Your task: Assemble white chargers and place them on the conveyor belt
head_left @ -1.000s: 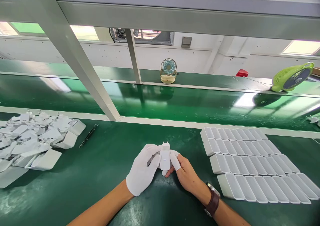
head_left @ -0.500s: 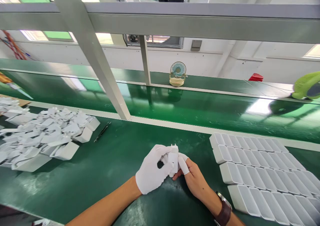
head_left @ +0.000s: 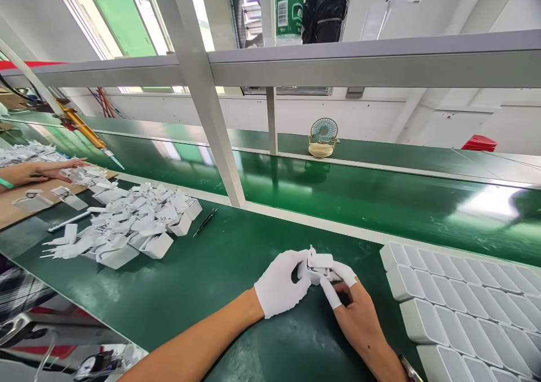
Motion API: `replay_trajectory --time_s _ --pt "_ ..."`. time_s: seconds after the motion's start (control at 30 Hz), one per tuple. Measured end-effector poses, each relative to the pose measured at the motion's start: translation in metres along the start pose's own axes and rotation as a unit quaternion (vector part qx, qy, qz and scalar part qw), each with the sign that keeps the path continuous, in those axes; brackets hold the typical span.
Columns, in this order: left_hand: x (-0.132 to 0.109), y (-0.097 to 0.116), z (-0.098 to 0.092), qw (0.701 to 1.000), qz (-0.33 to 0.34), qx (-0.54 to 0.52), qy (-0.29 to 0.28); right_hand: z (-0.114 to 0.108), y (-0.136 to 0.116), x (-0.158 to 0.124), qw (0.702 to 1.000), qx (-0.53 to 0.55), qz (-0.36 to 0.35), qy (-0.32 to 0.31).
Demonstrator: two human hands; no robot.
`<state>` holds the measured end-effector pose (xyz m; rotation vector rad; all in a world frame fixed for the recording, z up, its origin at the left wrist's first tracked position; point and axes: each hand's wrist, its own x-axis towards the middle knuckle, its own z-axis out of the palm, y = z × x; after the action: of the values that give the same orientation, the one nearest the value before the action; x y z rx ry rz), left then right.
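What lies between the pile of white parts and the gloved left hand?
In the head view, a slim black tool lies on the green tabletop between them, nearer the pile of white parts than the gloved left hand.

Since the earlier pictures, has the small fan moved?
No; the small fan still stands just right of the thin post, though the camera turned.

No word, brand or number is legible. Green label (head_left: pixel 291 28) on the plastic bottle (head_left: pixel 288 14), high beyond the fingers (head_left: pixel 344 273) and slightly to their left, bears a barcode (head_left: pixel 282 13). Beside the barcode, pale characters run along the label's right edge; too small to read.
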<state>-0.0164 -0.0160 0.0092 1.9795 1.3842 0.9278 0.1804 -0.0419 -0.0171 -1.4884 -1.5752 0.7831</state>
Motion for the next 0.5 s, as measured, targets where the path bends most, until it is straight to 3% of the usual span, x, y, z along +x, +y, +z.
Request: replay_trajectory --time_s 0.17,0.3,0.4,0.5 --pt "0.006 -0.016 0.004 0.997 -0.046 0.063 0.003 0.002 0.001 0.001 0.998 -0.021 -0.055 -0.002" --pt "0.016 -0.025 -0.007 0.994 -0.053 0.093 -0.016 0.004 0.001 -0.001 0.992 -0.031 -0.12 0.033" --pt "0.023 -0.031 -0.03 0.988 -0.004 0.144 -0.053 0.007 0.003 -0.004 0.98 -0.04 -0.185 0.056" --pt "0.027 -0.044 -0.067 0.977 -0.02 0.213 -0.015 0.01 0.005 -0.007 0.968 -0.048 -0.236 0.073"
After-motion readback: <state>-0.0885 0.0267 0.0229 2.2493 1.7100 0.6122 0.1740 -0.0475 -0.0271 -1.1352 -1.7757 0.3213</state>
